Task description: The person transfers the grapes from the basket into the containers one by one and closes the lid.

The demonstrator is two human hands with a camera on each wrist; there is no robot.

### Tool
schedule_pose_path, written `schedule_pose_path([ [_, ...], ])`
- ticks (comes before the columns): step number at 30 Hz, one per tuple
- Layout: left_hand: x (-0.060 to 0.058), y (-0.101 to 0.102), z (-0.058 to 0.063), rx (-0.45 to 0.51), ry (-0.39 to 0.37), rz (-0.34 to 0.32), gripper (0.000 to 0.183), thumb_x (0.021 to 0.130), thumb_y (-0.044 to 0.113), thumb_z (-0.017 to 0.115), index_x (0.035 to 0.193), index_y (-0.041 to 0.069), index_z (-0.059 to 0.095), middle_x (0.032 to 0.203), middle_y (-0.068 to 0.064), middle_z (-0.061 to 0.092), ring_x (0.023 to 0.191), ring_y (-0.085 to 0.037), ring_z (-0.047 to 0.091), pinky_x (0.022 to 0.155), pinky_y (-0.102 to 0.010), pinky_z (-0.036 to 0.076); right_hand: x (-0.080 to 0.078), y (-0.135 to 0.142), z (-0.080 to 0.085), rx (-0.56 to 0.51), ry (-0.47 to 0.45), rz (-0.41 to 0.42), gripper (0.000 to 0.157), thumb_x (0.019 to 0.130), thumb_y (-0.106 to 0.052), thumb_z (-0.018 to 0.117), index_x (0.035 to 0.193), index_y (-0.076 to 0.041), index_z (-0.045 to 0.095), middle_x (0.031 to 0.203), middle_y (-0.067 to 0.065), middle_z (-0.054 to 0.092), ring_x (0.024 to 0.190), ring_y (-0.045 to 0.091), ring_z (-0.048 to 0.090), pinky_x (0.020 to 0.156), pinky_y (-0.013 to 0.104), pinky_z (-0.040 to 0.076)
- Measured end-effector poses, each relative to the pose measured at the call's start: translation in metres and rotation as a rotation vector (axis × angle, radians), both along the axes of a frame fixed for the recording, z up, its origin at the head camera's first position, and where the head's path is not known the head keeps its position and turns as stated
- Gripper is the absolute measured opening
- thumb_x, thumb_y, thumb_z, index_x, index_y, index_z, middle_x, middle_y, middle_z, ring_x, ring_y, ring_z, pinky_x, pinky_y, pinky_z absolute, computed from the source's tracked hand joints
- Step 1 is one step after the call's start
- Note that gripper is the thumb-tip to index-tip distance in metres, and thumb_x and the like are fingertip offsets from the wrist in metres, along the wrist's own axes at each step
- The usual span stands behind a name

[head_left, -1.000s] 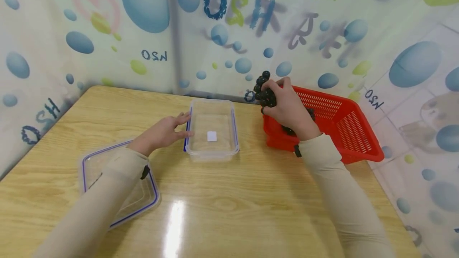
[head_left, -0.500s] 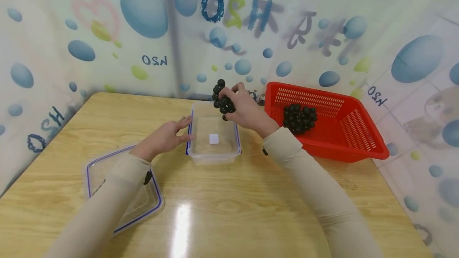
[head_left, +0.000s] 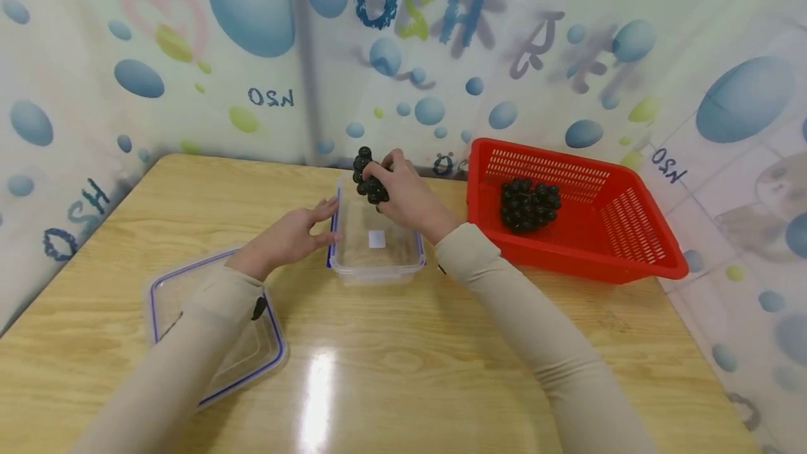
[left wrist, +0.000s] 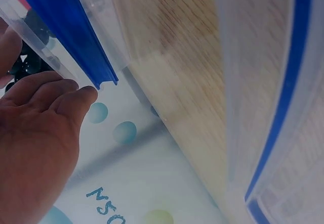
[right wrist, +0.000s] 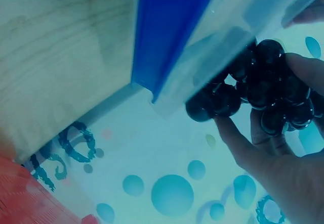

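My right hand [head_left: 406,195] grips a bunch of dark grapes [head_left: 372,186] over the far part of a clear plastic container [head_left: 353,258]. In the right wrist view the grapes [right wrist: 260,90] sit between thumb and fingers, just past the container's wall and its blue clip [right wrist: 169,27]. My left hand [head_left: 286,238] touches the container's left rim, thumb and fingers spread apart. In the left wrist view its fingertips reach the edge by a blue clip [left wrist: 71,32]. A small white square lies in the container. Whether the grapes touch its bottom is hard to tell.
To the right, a red plastic basket [head_left: 586,261] holds another bunch of dark grapes [head_left: 528,205]. A clear lid with a blue seal [head_left: 252,342] lies on the wooden table [head_left: 391,370] under my left forearm. A patterned curtain [head_left: 441,54] hangs behind the table.
My right hand has carried the grape bunch left, out of the red basket and over the container, then slightly lower. The left hand has stayed at the container's rim.
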State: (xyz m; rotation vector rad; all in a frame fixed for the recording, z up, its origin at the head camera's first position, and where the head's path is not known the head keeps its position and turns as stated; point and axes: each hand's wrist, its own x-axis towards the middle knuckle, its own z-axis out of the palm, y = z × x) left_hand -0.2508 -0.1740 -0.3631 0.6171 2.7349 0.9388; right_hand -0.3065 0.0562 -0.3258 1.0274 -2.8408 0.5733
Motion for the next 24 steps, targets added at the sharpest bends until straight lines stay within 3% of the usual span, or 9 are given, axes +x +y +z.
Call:
schedule_pose_path([
  [9, -0.001, 0.003, 0.002, -0.028, 0.004, -0.008, 0.068, 0.101, 0.029, 0.059, 0.153, -0.001, 0.025, 0.156, -0.026, 0.018, 0.143, -0.042, 0.017, 0.114, -0.054, 0.017, -0.009, 0.000, -0.022, 0.063, -0.003, 0.014, 0.043, 0.090, -0.004, 0.070, 0.127, -0.020, 0.055, 0.133, 0.011, 0.037, 0.116, 0.027, 0.044, 0.093, 0.038, 0.047],
  [14, -0.001, 0.002, 0.002, -0.034, -0.003, -0.006, 0.070, 0.101, 0.030, 0.059, 0.153, 0.000, 0.024, 0.156, -0.027, 0.017, 0.142, -0.042, 0.018, 0.114, -0.054, 0.018, -0.008, -0.004, -0.033, 0.125, -0.001, 0.049, 0.048, 0.092, -0.005, 0.068, 0.136, -0.020, 0.055, 0.145, 0.008, 0.039, 0.127, 0.028, 0.046, 0.101, 0.040, 0.044],
  [20, -0.001, 0.001, 0.002, -0.029, -0.005, -0.004, 0.070, 0.101, 0.030, 0.059, 0.153, -0.002, 0.024, 0.156, -0.027, 0.017, 0.142, -0.042, 0.019, 0.114, -0.054, 0.018, -0.006, -0.007, -0.033, 0.182, -0.056, 0.038, 0.057, 0.093, -0.012, 0.069, 0.146, -0.020, 0.049, 0.152, 0.007, 0.040, 0.133, 0.027, 0.044, 0.107, 0.041, 0.039],
  [24, -0.001, 0.000, 0.002, -0.017, -0.016, -0.001, 0.068, 0.101, 0.027, 0.059, 0.152, -0.001, 0.025, 0.157, -0.024, 0.017, 0.144, -0.039, 0.016, 0.115, -0.053, 0.017, -0.006, -0.003, -0.030, 0.211, -0.126, 0.022, 0.059, 0.096, -0.027, 0.067, 0.149, -0.017, 0.044, 0.152, 0.010, 0.040, 0.135, 0.026, 0.041, 0.110, 0.039, 0.034],
])
